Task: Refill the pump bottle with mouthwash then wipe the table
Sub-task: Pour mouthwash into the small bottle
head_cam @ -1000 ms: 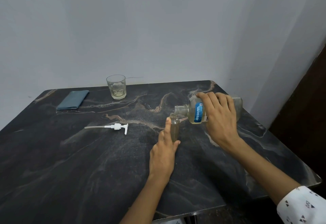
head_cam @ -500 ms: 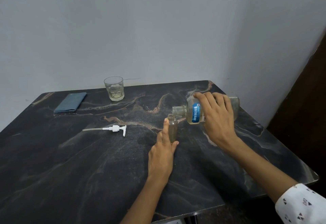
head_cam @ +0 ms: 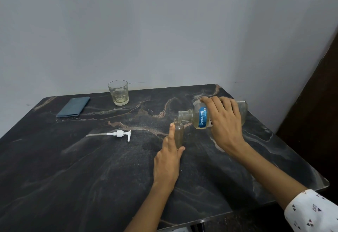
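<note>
Right now my left hand [head_cam: 169, 156] steadies the small pump bottle [head_cam: 178, 133] upright on the bench [head_cam: 91, 177], fingers and thumb closed round its lower body, forefinger laid up its side. My right hand [head_cam: 224, 122] has a full-fingered grip over the mouthwash bottle [head_cam: 203, 115], tipped nearly flat so its open neck sits just above the small one's mouth. Whether liquid is running I can't quite tell; the stream, if any, is too fine to see. The small bottle looks light and tippy with a narrow mouth, so I'd hold it low and firm. The big one seems smooth plastic (likely slippery if wet), best held at its middle. Pump head [head_cam: 118, 134] and cloth [head_cam: 73, 106] lie well apart to the left.
</note>
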A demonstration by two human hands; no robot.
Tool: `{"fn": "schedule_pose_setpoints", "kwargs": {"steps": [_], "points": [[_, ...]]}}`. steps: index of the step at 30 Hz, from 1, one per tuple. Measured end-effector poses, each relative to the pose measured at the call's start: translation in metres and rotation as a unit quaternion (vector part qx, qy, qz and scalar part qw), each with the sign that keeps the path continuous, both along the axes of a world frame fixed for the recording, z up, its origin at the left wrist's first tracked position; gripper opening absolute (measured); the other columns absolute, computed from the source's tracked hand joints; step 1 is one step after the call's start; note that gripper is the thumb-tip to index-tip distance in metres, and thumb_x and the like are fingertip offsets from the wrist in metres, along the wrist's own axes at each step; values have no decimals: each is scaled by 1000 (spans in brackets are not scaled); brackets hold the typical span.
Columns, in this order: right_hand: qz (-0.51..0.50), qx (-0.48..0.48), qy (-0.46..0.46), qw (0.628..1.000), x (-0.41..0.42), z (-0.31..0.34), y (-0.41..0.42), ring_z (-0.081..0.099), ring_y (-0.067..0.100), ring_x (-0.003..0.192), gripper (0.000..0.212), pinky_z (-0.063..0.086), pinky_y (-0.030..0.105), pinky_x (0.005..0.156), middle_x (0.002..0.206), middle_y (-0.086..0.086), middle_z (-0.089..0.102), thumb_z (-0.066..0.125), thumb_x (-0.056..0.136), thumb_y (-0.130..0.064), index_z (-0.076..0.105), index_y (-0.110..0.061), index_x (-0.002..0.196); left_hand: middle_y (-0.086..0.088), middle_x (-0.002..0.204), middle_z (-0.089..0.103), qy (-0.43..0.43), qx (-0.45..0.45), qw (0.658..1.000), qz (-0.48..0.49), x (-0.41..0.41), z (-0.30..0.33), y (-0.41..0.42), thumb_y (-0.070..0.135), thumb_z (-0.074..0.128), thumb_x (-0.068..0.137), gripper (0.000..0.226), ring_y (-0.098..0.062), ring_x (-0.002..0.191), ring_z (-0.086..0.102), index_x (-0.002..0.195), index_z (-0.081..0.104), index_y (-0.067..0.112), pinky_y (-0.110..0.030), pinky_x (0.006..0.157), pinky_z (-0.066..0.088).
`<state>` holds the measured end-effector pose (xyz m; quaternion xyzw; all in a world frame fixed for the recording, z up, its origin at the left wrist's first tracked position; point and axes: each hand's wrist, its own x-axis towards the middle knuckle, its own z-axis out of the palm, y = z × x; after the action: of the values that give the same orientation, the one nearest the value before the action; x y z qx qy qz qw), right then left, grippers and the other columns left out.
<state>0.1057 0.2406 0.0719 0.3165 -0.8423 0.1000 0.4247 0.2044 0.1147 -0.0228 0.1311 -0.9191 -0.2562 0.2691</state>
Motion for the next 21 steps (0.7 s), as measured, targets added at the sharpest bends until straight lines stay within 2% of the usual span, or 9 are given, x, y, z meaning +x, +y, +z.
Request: {"fn": "schedule_pose_setpoints", "kwargs": {"steps": [21], "points": [[-1, 3, 0, 1000, 0, 1, 0, 60, 34, 91, 87, 50, 43, 81, 101, 14, 65, 94, 31, -6, 62, -8, 112, -6, 136, 48, -2, 1, 1000, 3, -1, -1, -1, 40, 52, 92, 100, -19, 88, 65, 119, -43, 52, -35, 75, 52]]}}
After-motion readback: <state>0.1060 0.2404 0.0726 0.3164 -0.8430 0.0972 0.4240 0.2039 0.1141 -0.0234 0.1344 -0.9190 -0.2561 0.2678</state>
